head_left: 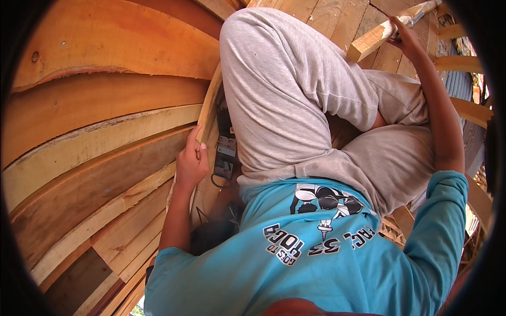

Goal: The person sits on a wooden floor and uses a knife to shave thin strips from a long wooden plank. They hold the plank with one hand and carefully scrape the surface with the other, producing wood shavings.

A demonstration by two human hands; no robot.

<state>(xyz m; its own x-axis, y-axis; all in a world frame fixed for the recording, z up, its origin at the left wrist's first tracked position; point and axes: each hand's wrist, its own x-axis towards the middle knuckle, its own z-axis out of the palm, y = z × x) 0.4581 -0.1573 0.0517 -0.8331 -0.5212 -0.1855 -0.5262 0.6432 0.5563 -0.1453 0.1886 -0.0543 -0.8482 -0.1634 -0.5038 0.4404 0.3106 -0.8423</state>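
Observation:
My right hand (405,38) is at the upper right, its fingers closed round a squared wooden batten (370,41). The near end of the batten reaches my raised knee's trouser leg, while its far end runs toward the top right edge, where it looks paler and blurred. On the left, my left hand (192,164) grips the edge of a narrow upright wooden strip (209,102) beside the plank wall. The thumb and fingers lie on both sides of that edge. Part of the strip below the hand is hidden by my forearm.
A wall of overlapping rough planks (116,84) fills the left side. My legs in grey trousers (300,95) are bent over a plank floor (337,18). Between wall and leg lie small dark and grey items (225,158), hard to make out. Slats and corrugated metal (457,87) line the right.

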